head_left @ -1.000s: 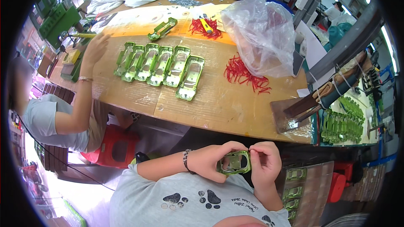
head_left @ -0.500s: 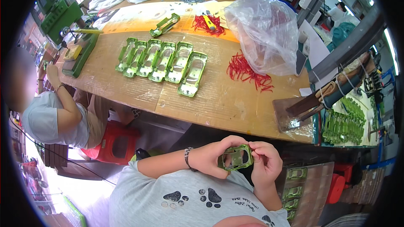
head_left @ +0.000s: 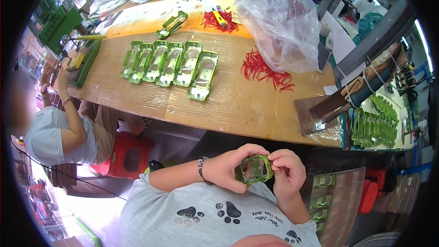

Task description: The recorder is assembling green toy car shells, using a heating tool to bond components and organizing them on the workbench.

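A green toy car body [head_left: 253, 181] with open windows is held in front of my chest. My left hand [head_left: 227, 168] is closed around its left side, thumb below and fingers over the top. Against its right end my right hand [head_left: 287, 169] is closed, thumb and fingertips pinching at the edge. Whether anything small sits between those fingertips is too small to tell. Beyond, on the table [head_left: 151, 105], a row of like green car bodies [head_left: 173, 64] lies side by side, with one more car body [head_left: 172, 25] set apart behind them.
Red strips [head_left: 263, 71] lie in piles, a yellow cutter [head_left: 220, 18] on the far one. A clear plastic bag [head_left: 281, 27] stands beside them. At the right are a post with tools [head_left: 361, 92] and more green bodies [head_left: 375, 126]. A co-worker [head_left: 59, 132] sits left by a green press [head_left: 87, 64].
The view has shifted slightly, so the table appears higher. Both my hands keep hold of the car body, which has tilted a little. The co-worker's hands have moved up by the press.
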A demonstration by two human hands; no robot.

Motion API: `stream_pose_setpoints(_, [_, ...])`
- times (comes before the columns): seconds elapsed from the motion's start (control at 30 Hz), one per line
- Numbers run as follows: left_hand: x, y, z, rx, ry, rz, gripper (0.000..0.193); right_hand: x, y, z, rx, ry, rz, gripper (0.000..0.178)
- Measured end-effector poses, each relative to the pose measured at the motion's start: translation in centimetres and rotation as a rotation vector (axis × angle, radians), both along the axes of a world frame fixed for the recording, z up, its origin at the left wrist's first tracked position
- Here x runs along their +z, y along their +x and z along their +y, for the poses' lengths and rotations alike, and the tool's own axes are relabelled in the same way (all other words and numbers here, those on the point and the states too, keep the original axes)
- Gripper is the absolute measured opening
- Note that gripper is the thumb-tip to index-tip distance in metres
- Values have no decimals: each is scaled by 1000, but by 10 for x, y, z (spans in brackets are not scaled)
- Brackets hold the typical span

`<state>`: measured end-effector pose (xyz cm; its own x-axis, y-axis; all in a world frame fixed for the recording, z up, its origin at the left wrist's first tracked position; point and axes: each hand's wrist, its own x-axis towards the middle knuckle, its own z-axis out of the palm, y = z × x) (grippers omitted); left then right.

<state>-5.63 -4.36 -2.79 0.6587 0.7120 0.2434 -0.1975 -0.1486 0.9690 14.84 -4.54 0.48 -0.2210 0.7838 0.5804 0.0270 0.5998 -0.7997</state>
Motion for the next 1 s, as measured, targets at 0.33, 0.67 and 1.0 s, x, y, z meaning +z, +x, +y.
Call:
stream_pose_setpoints(0.33, [15, -1, 4, -15, -126, 22, 84, -14, -2, -7, 59, -166, 166, 16])
stream_pose_setpoints(0.67, [16, 30, 8, -56, -326, 14, 90, -44, 13, -23, -2, -125, 25, 89])
stream_pose_setpoints(1.0, [42, 67, 47, -400, -1031, -325, 84, -37, 50, -25, -13, -783, 715, 107])
